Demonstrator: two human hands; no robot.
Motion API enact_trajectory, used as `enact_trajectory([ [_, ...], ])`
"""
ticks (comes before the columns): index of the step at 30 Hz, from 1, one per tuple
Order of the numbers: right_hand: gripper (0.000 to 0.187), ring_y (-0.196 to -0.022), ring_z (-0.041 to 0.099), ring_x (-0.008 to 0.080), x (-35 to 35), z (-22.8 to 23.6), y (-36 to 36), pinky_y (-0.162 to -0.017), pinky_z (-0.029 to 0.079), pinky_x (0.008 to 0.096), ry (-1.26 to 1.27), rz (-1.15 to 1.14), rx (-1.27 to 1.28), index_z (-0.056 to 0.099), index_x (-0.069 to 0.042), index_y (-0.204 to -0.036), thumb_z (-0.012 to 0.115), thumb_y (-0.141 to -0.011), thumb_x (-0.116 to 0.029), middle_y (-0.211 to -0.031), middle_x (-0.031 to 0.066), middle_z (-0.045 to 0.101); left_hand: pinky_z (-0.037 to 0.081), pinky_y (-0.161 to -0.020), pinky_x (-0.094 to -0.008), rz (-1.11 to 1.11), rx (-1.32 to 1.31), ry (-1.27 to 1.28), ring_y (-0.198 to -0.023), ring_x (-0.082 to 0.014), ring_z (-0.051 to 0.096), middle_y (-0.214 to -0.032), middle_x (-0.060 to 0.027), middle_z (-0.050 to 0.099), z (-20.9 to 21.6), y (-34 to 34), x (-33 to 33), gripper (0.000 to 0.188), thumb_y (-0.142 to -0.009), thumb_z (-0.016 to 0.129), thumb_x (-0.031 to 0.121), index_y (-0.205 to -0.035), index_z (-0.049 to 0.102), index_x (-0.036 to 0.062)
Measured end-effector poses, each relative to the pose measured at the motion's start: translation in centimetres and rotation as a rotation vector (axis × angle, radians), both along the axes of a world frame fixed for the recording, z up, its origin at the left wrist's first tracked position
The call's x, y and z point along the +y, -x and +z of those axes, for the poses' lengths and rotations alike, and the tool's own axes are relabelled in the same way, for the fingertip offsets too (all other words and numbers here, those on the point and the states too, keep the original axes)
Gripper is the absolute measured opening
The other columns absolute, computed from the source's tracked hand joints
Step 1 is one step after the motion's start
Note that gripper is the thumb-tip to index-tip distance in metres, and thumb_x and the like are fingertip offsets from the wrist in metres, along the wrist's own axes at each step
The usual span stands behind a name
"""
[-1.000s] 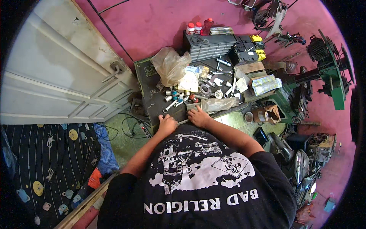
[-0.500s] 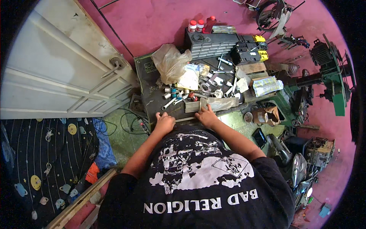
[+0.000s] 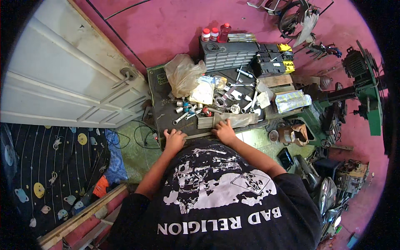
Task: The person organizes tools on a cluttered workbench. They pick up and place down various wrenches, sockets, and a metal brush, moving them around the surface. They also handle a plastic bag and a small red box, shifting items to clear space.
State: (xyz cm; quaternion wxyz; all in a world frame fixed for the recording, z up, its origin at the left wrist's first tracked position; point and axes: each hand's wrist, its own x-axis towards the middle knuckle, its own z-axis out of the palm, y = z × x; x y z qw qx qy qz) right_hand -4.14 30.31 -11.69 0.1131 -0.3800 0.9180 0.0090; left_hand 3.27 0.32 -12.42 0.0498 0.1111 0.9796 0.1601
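My left hand (image 3: 175,140) rests at the workbench's front edge, thumb and fingers apart, with nothing visible in it. My right hand (image 3: 224,132) lies at the same edge, fingers spread, its fingertips against the clear plastic wrap (image 3: 236,120) of a bundle of thin grey rods (image 3: 204,122). Between the hands runs a narrow pale strip (image 3: 198,136); I cannot tell whether it is loose or part of the edge. Just beyond the left hand lie a combination wrench (image 3: 180,118) and several sockets (image 3: 179,109). My palms' undersides are hidden.
More wrenches crowd the dark workbench (image 3: 162,93), beside a crumpled plastic bag (image 3: 183,75). Behind stand a small-drawer cabinet (image 3: 231,58) and black-and-yellow cases (image 3: 271,62). A white door (image 3: 75,79) is at left, a green machine (image 3: 368,100) at right.
My view has shifted slightly. The left hand has moved a little left, its fingers more spread. The right hand stays by the plastic-wrapped rods.
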Motion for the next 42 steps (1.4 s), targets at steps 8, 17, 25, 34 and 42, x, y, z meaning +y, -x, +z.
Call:
enact_trajectory([
  [8,0.026,-0.113,0.055,0.0228,-0.3,-0.6,0.1,-0.107,0.033,0.0598,0.109,0.056,-0.022,0.075,-0.019,-0.107,0.053,-0.093,-0.022,-0.107,0.0044,0.063,0.03,-0.101,-0.0639,-0.085,0.085,0.096,-0.094,-0.0199,0.058,-0.08,0.0018,0.064,-0.7,0.0,0.1,0.006,-0.08,0.07,0.021,-0.082,0.074,0.0177],
  [17,0.015,-0.103,0.059,0.0196,-0.8,-1.6,0.4,-0.107,0.035,0.0574,0.016,0.182,0.132,0.072,-0.018,-0.086,0.058,-0.087,-0.024,-0.089,0.0001,0.065,0.033,-0.098,-0.0622,-0.117,0.162,0.029,-0.091,-0.0208,0.059,-0.081,0.0003,0.063,-0.9,0.4,0.1,0.005,-0.076,0.069,0.018,-0.075,0.067,0.0137],
  [25,0.013,-0.102,0.059,0.0194,-1.6,-1.5,0.0,-0.106,0.035,0.0586,0.091,0.161,0.171,0.07,-0.016,-0.083,0.06,-0.085,-0.025,-0.089,-0.0002,0.064,0.035,-0.096,-0.0599,-0.175,0.226,0.057,-0.087,-0.0234,0.06,-0.077,-0.0044,0.063,-1.1,0.9,-0.2,0.01,-0.075,0.069,0.018,-0.075,0.065,0.0093],
  [34,0.02,-0.111,0.056,0.0254,-2.1,-0.4,-1.2,-0.108,0.032,0.0593,0.134,0.033,0.083,0.065,-0.014,-0.107,0.051,-0.094,-0.022,-0.097,0.0043,0.067,0.032,-0.099,-0.0613,-0.131,0.162,-0.04,-0.096,-0.0231,0.058,-0.082,-0.0039,0.064,0.0,0.7,-0.5,0.018,-0.077,0.072,0.026,-0.086,0.068,0.0118],
  [42,0.018,-0.109,0.053,0.0232,-1.8,-1.8,-1.3,-0.1,0.036,0.0584,0.091,0.059,0.138,0.069,-0.013,-0.096,0.054,-0.092,-0.023,-0.097,0.0025,0.064,0.029,-0.101,-0.0654,-0.168,0.087,0.09,-0.1,-0.0224,0.055,-0.084,-0.0006,0.064,-0.4,0.4,-0.8,0.01,-0.081,0.072,0.026,-0.085,0.079,0.0205],
])
